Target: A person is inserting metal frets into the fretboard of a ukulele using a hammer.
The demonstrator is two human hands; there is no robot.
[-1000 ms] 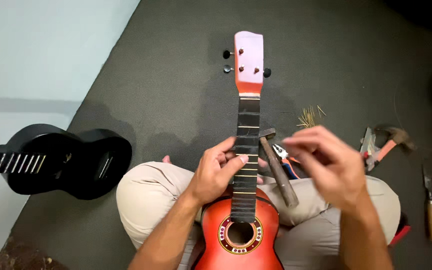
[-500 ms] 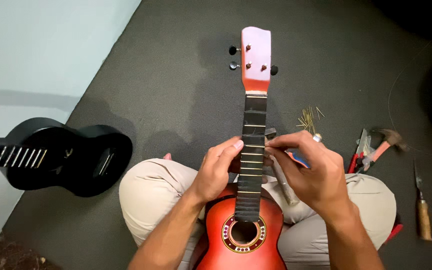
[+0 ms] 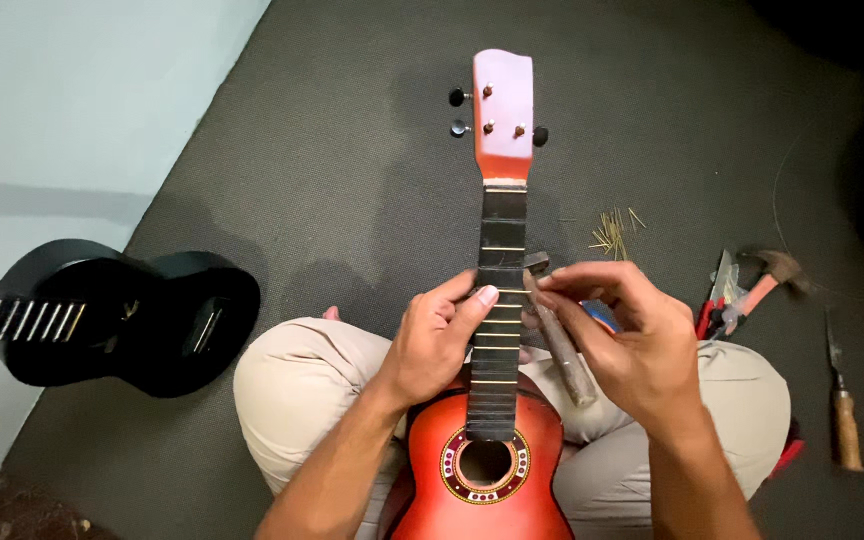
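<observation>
Lying off to the person's left on the dark grey mat (image 3: pixel 352 180) was a black ukulele (image 3: pixel 122 320), its neck running out past the picture's left edge and well apart from the work. A loose scatter of thin yellowish sticks (image 3: pixel 614 230) sat on the mat to the right of the neck. Farther right lay red-handled pliers (image 3: pixel 717 300), a hammer (image 3: pixel 772 275) and a wooden-handled awl (image 3: pixel 842 400), all near the right knee but clear of the hands. A dark metal hammer (image 3: pixel 562 340) rested across the right thigh just beside the fretboard, partly covered by the right hand.

The red ukulele (image 3: pixel 487 470) lay in the person's lap, between the crossed legs. Its long axis ran straight away from the person, body nearest and pale pink headstock (image 3: pixel 502 110) pointing out over the mat, soundhole facing up.

The left hand (image 3: pixel 432 345) was curled around the black fretboard (image 3: pixel 497 300) from the left, thumb pressed on its face, gripping the neck. The right hand (image 3: pixel 632 345) had its fingertips (image 3: pixel 544 290) pinched together at the fretboard's right edge; whether they held anything small could not be told.
</observation>
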